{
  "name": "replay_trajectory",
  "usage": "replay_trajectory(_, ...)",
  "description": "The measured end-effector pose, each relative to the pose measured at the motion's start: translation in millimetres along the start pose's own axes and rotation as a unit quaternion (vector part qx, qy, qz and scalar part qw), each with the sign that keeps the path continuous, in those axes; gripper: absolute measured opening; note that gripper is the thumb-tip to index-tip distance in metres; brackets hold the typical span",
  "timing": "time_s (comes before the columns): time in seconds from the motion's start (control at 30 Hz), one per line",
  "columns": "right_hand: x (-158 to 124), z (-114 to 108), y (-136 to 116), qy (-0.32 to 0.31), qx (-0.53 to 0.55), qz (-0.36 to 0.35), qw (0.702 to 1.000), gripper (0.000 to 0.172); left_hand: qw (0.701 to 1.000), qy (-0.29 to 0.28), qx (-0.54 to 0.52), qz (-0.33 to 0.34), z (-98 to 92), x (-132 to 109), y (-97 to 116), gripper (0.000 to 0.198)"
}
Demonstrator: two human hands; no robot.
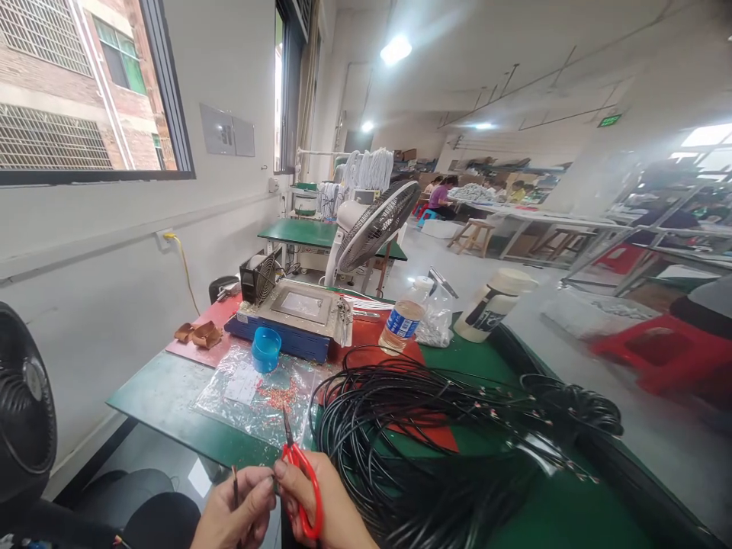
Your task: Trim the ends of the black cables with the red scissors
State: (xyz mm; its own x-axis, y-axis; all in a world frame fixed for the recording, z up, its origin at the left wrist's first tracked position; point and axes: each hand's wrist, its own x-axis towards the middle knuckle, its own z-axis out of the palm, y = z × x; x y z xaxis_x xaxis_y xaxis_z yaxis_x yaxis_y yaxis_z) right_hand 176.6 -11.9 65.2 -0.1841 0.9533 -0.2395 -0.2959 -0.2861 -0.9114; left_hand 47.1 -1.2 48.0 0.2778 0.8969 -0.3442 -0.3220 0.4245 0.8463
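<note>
Thin dark wire stub [234, 479] sticks up out of a thumb-and-forefinger pinch of the left hand [237, 515], at the bottom edge of frame, nearer than the table edge. Right hand [329, 507] sits close against it, fingers closed through the loops of red-handled steel scissors [303, 476]. Blades look nearly closed, tips pointing up and away, just right of the stub.

Risk, my judgement: the blades are very near the left fingertips, so a slip could nick skin. Only a short bit of stub shows, so it could drop.

Just beyond, right: big loose coil of black cables [400, 427] on the green table [160, 396]. Its strands run near the right hand and could snag the scissors.

Left of the coil: clear plastic bag [257, 393] with small reddish bits, round blue plastic cup [266, 349] behind it.

Farther: grey-topped box machine [297, 313], clear plastic water bottle [402, 320].

Far: white pedestal fan [374, 225]. People at benches, blurred.
</note>
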Motion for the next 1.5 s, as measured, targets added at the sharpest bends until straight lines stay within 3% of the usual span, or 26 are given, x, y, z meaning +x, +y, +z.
replay_trajectory(0.13, -3.1, -0.2, 2.2, -0.002, -0.046, -0.011, 0.999, 0.046, 1.0, 0.008, 0.006, -0.008, -2.0, -0.2, -0.7, 0.034)
replay_trajectory(0.33, -1.4, -0.9, -1.8, -0.006, 0.076, 0.01, 0.997, 0.048, 1.0, -0.01, 0.0, -0.013, 5.9, -4.4, 5.1, 0.035)
replay_trajectory(0.57, -0.9, 0.1, 5.2, -0.022, 0.133, 0.075, 0.988, 0.046, 0.999, -0.044, -0.018, -0.017, 5.8, -5.3, 3.6, 0.033)
replay_trajectory(0.87, 1.9, 4.2, 12.2, 0.019, 0.153, 0.108, 0.982, 0.05, 0.997, -0.059, -0.056, -0.02, 2.9, 0.4, -8.4, 0.026)
replay_trajectory(1.2, -0.3, 1.1, 9.4, -0.025, 0.069, 0.005, 0.997, 0.052, 0.999, -0.023, -0.027, -0.01, 3.1, 2.7, -6.9, 0.032)
replay_trajectory(1.37, 0.1, -0.4, 13.9, -0.029, 0.048, -0.003, 0.998, 0.055, 0.998, -0.037, -0.036, -0.02, 3.3, 3.8, -6.9, 0.036)
replay_trajectory(1.5, -1.3, -2.1, 13.5, -0.002, 0.07, 0.015, 0.997, 0.054, 1.0, -0.013, -0.02, 0.006, 5.6, 2.5, -5.8, 0.034)
